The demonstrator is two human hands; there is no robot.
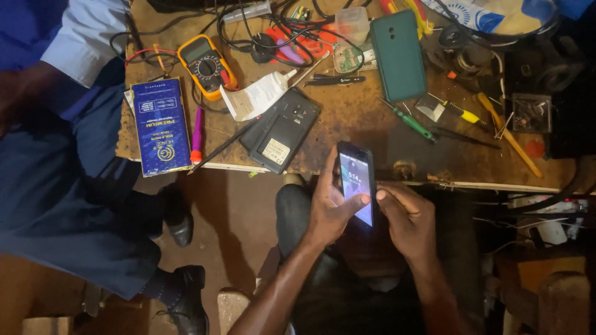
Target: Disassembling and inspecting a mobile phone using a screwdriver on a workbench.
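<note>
Head view: a person is sitting at a cluttered bench (347,118), looking down at both hands.
Left hand (329,208): it is gripping the lit phone (356,181) along its left edge, thumb lying across the lower screen.
Right hand (406,217): it is curling against the phone's right edge, thumb tip touching the side; fingers are closed round that edge.
Phone: it is being held upright over the lap, just below the bench edge, screen glowing.
Step in hand: it looks like the powered-on screen is being tried out.
Next move: it is likely calling for a steady left grip and a light thumb on the glass.
On the bench: a multimeter (207,67), a green phone (398,54), an opened black phone (280,129) and a screwdriver (411,123) are lying well apart.
Left side: another person's trouser leg (68,205) is showing.
</note>
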